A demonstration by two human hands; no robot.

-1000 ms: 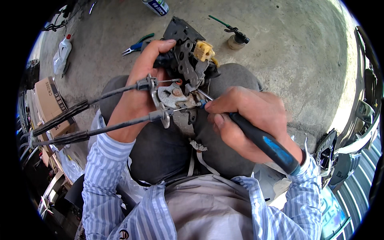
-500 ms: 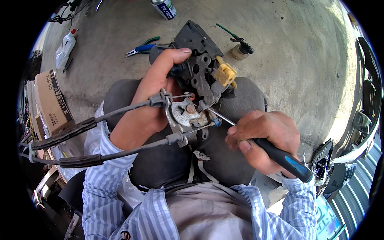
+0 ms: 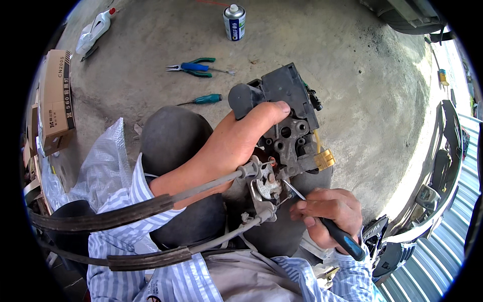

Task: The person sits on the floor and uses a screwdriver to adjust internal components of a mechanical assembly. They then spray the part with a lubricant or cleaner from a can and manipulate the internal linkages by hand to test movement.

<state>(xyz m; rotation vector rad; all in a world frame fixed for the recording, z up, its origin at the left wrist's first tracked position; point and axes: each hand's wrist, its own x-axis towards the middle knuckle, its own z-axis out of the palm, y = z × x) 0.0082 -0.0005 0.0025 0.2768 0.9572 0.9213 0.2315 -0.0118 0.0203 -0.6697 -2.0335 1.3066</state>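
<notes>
My left hand point(image 3: 233, 139) grips a black and dark grey latch assembly point(image 3: 288, 90) above my knees, thumb over its housing. A yellow plastic piece point(image 3: 324, 158) sits on its right side. At the lower end, a metal bracket and lever plate point(image 3: 266, 183) carry two sheathed cables point(image 3: 148, 256) running off to the lower left. My right hand point(image 3: 329, 211) is closed on a screwdriver point(image 3: 341, 235) with a black and blue handle, its shaft reaching up to the lever plate beside the latch.
On the concrete floor lie blue-green pliers point(image 3: 193, 67), a teal screwdriver point(image 3: 206, 98), a spray can point(image 3: 234, 25), a white jug point(image 3: 93, 32) and bubble wrap point(image 3: 108, 156). A cardboard box point(image 3: 55, 100) stands left; removed car parts point(image 3: 427, 196) rest right, a vehicle wheel point(image 3: 410, 20) upper right.
My left hand and the latch have moved rightward, the housing tilting more upright. My right hand with the screwdriver has shifted down a little. The view has swung, bringing a vehicle wheel into sight.
</notes>
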